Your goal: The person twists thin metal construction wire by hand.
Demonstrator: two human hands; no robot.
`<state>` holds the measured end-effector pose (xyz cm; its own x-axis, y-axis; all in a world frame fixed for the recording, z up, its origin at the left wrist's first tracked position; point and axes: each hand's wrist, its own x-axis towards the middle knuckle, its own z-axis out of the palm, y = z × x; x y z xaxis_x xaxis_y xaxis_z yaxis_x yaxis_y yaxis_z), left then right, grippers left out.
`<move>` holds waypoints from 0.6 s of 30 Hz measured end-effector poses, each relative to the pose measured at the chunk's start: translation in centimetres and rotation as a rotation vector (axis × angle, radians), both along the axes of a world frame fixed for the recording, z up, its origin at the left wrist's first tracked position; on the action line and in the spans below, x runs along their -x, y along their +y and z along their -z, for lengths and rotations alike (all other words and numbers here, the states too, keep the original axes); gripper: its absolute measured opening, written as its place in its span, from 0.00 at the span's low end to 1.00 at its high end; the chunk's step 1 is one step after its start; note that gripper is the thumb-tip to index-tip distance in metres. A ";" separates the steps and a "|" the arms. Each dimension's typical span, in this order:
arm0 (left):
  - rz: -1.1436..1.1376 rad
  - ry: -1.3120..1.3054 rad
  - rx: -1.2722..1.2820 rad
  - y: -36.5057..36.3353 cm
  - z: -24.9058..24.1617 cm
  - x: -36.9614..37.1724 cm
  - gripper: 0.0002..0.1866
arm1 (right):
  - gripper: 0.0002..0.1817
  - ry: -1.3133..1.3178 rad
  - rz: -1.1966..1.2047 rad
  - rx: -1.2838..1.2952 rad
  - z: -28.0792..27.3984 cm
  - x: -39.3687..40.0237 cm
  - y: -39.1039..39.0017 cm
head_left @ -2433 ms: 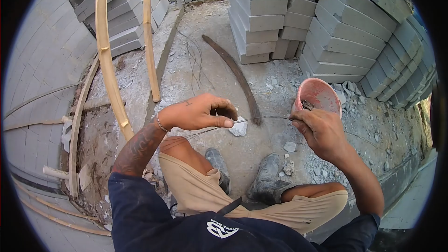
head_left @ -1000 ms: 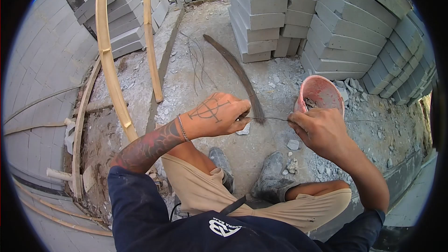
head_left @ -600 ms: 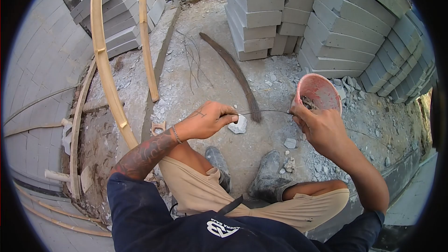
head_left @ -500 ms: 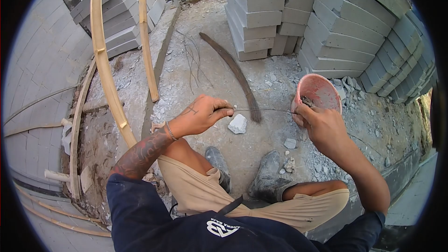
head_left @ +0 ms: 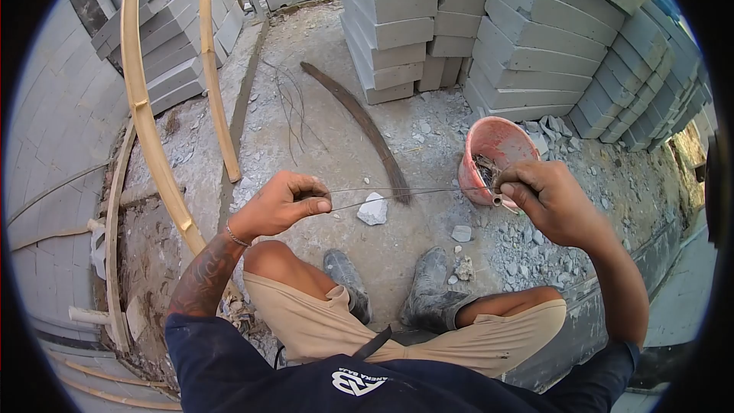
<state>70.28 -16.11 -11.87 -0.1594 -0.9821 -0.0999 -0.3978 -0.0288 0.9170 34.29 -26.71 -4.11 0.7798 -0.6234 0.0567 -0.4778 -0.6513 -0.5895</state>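
Thin dark wire [head_left: 405, 189] runs roughly level between my two hands, in two strands that lie a little apart. My left hand [head_left: 287, 200] pinches its left end between thumb and fingers. At the right end, my right hand [head_left: 539, 187] is closed on the wire, in front of the pink bucket's rim. The pink bucket [head_left: 497, 141] stands on the ground with some dark bits inside. Below the wire lies a pale broken chunk [head_left: 372, 209]. A long bundle of dark wire [head_left: 355, 111] rests on the ground beyond, its lower end near the strands.
Grey block stacks [head_left: 394, 19] stand ahead and to the right. Bamboo strips [head_left: 145, 107] lean at the left, near another block pile [head_left: 172, 38]. Rubble [head_left: 535, 252] lies by the bucket. My boots [head_left: 428, 287] are on the concrete, below the chunk.
My hands have moved farther apart, and the wire strands between them are longer and more spread. The view has shifted, so the surroundings sit farther left.
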 end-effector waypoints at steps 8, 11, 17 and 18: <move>0.088 -0.157 -0.070 1.0 -1.7 -0.5 0.14 | 0.07 -0.050 -0.049 0.143 0.2 0.5 0.5; 0.040 -0.136 -0.091 1.1 -1.6 -0.1 0.14 | 0.06 -0.038 -0.050 0.176 0.3 0.4 0.5; 0.099 -0.311 0.034 -1.1 -4.1 6.8 0.10 | 0.06 -0.049 -0.148 0.228 1.1 -1.7 1.6; 0.130 -0.304 0.188 -1.7 -4.1 8.0 0.10 | 0.06 -0.061 -0.154 0.257 0.9 -2.2 2.0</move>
